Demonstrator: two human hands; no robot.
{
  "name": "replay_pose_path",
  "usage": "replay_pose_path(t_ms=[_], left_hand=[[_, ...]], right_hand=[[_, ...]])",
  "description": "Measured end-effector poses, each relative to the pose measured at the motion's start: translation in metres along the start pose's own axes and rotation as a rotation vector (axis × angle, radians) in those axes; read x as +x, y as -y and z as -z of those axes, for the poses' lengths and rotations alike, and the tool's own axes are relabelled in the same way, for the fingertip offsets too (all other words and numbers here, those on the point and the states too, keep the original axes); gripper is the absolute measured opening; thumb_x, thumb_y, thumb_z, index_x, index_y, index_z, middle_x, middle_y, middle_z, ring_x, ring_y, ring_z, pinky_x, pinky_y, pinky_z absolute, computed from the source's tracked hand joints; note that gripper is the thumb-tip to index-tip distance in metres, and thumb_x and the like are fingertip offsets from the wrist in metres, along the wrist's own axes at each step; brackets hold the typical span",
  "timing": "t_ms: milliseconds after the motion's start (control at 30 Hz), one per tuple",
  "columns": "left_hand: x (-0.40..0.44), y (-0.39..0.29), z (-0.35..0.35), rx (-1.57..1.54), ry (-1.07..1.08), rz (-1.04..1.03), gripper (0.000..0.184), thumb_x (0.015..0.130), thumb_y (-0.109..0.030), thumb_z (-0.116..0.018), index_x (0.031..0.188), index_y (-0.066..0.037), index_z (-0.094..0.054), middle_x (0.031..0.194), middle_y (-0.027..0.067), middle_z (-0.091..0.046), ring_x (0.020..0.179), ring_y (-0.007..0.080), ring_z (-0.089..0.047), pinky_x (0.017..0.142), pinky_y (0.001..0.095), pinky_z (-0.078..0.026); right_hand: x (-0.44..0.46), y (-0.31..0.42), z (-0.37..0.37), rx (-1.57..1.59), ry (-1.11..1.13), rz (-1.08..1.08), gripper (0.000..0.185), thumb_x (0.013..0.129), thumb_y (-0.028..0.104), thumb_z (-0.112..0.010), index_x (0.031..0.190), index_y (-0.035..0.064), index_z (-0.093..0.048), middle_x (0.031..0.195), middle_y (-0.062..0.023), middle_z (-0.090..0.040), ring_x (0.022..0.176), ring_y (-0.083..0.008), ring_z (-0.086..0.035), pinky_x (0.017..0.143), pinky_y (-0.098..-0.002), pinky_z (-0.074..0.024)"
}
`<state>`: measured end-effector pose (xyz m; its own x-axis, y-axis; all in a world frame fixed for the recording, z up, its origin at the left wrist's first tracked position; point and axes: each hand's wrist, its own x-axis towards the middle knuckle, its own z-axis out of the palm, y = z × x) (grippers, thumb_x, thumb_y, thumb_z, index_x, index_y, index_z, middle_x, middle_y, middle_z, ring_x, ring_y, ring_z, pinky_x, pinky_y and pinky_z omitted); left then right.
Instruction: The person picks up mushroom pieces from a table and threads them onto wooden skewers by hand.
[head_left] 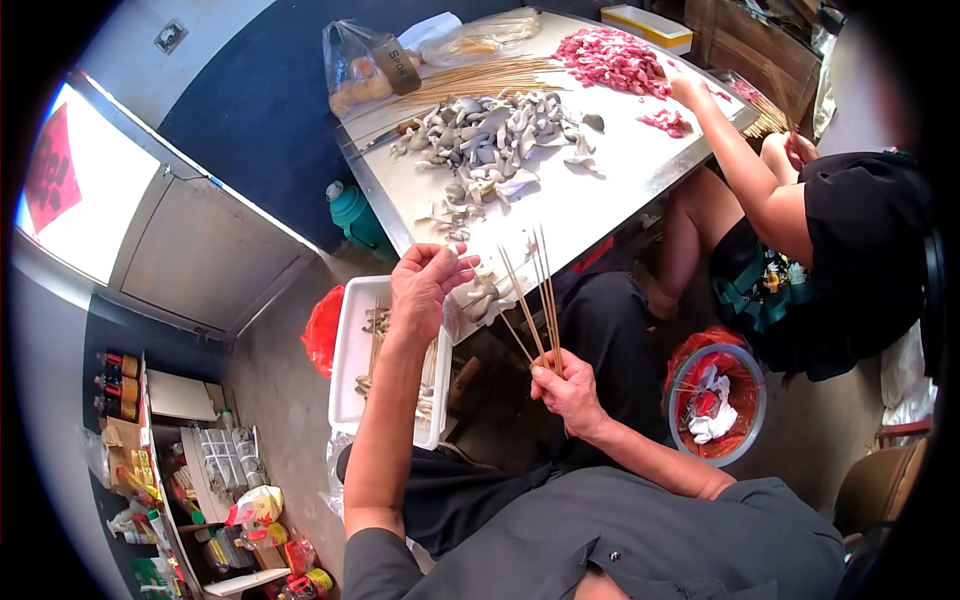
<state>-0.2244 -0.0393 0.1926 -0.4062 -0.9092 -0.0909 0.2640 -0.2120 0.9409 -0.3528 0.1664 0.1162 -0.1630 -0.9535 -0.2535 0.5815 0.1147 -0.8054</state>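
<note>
My right hand [568,393] is closed around several thin wooden skewers [545,300], which fan upward past the table's near corner. Over that corner, my left hand [428,285] pinches a small pale mushroom piece [453,249], mostly covered by the fingers. A large heap of grey oyster mushrooms [490,135] lies on the white table [620,130], with loose ones trailing toward me. One mushroom clump [482,298] rests at the near corner, close to both hands. Below my left forearm, a white tray [343,350] holds skewers threaded with mushroom pieces.
Bare skewers [480,76] lie behind the mushrooms beside a plastic bag [355,75]. At the right, a co-worker's hand [687,82] touches the raw meat pile [610,60]. A lined bin [715,400] and a turquoise flask [352,212] stand on the floor.
</note>
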Motion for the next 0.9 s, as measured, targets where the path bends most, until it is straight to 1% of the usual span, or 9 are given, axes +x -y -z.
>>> replay_pose_path(t_ms=[167, 400, 500, 567, 633, 700, 733, 833, 900], left_hand=[[-0.006, 0.003, -0.001, -0.188, 0.026, 0.034, 0.013, 0.088, -0.003, -0.061, 0.097, -0.001, -0.052, 0.104, 0.0217, -0.063, 0.093, 0.0314, -0.066, 0.08, 0.0385, -0.057], [-0.012, 0.007, 0.002, -0.158, 0.035, 0.036, 0.011, 0.087, -0.002, -0.062, 0.093, -0.003, -0.052, 0.102, 0.0229, -0.064, 0.09, 0.0307, -0.067, 0.081, 0.0396, -0.056], [-0.016, 0.008, 0.003, -0.141, 0.027, 0.051, 0.011, 0.087, -0.002, -0.062, 0.09, -0.003, -0.052, 0.1, 0.0221, -0.065, 0.089, 0.0295, -0.068, 0.08, 0.039, -0.057], [-0.018, 0.007, 0.005, -0.121, 0.042, 0.079, 0.014, 0.085, 0.0, -0.065, 0.089, -0.001, -0.052, 0.096, 0.0208, -0.066, 0.087, 0.0268, -0.069, 0.075, 0.0338, -0.057], [-0.021, 0.007, 0.004, -0.069, 0.061, 0.097, 0.012, 0.083, 0.0, -0.067, 0.084, -0.002, -0.055, 0.096, 0.0181, -0.067, 0.09, 0.0229, -0.068, 0.075, 0.03, -0.055], [-0.023, 0.008, 0.002, 0.177, 0.239, 0.073, 0.014, 0.084, -0.002, -0.067, 0.077, -0.004, -0.055, 0.098, 0.0164, -0.068, 0.082, 0.0183, -0.067, 0.073, 0.0279, -0.054], [-0.025, 0.002, 0.0, 0.218, 0.284, 0.087, 0.009, 0.083, -0.003, -0.067, 0.079, -0.003, -0.059, 0.098, 0.0144, -0.069, 0.081, 0.0141, -0.064, 0.074, 0.0258, -0.052], [-0.014, -0.007, 0.001, 0.3, 0.316, 0.027, 0.007, 0.084, -0.006, -0.067, 0.087, 0.0, -0.064, 0.096, 0.0122, -0.07, 0.082, 0.0124, -0.063, 0.074, 0.0253, -0.051], [0.001, -0.01, -0.002, 0.454, 0.182, -0.103, 0.013, 0.083, -0.009, -0.065, 0.091, 0.002, -0.067, 0.088, 0.0078, -0.069, 0.08, 0.0102, -0.062, 0.071, 0.0248, -0.05]], right_hand=[[-0.001, -0.007, 0.001, -0.034, 0.019, 0.007, 0.007, 0.092, 0.013, -0.057, 0.092, 0.0061, -0.054, 0.064, -0.002, -0.056, 0.043, -0.0014, -0.036, 0.039, -0.0169, -0.0263], [-0.003, -0.006, 0.002, -0.049, 0.016, -0.005, 0.008, 0.092, 0.013, -0.058, 0.092, 0.0056, -0.054, 0.065, -0.002, -0.056, 0.043, -0.0014, -0.037, 0.039, -0.0167, -0.0266], [-0.004, -0.006, 0.001, -0.049, 0.01, -0.009, 0.008, 0.092, 0.012, -0.058, 0.092, 0.0055, -0.054, 0.065, -0.0021, -0.057, 0.043, -0.0015, -0.037, 0.039, -0.0167, -0.0266], [-0.004, -0.005, 0.0, -0.052, 0.008, -0.007, 0.007, 0.092, 0.012, -0.058, 0.092, 0.0055, -0.054, 0.064, -0.0022, -0.057, 0.043, -0.0015, -0.037, 0.039, -0.0167, -0.0266], [-0.006, -0.004, -0.001, -0.047, 0.002, -0.013, 0.007, 0.091, 0.012, -0.058, 0.092, 0.0055, -0.055, 0.064, -0.0023, -0.057, 0.043, -0.0016, -0.037, 0.039, -0.0167, -0.0265], [-0.007, -0.002, -0.003, -0.038, 0.0, -0.021, 0.007, 0.091, 0.012, -0.058, 0.091, 0.006, -0.055, 0.063, -0.0009, -0.056, 0.044, -0.0019, -0.037, 0.039, -0.0174, -0.0279], [-0.008, -0.001, -0.003, -0.031, -0.003, -0.034, 0.007, 0.091, 0.013, -0.057, 0.089, 0.0066, -0.055, 0.063, 0.0004, -0.055, 0.044, -0.0021, -0.038, 0.04, -0.0181, -0.0292], [-0.006, -0.003, 0.0, -0.008, -0.008, -0.005, 0.007, 0.092, 0.013, -0.058, 0.09, 0.0066, -0.055, 0.063, 0.0004, -0.055, 0.044, -0.002, -0.038, 0.04, -0.0179, -0.0288], [-0.002, -0.001, 0.004, -0.011, -0.017, 0.013, 0.008, 0.092, 0.014, -0.058, 0.09, 0.0065, -0.055, 0.063, 0.0003, -0.055, 0.044, -0.002, -0.038, 0.04, -0.0179, -0.0287]])
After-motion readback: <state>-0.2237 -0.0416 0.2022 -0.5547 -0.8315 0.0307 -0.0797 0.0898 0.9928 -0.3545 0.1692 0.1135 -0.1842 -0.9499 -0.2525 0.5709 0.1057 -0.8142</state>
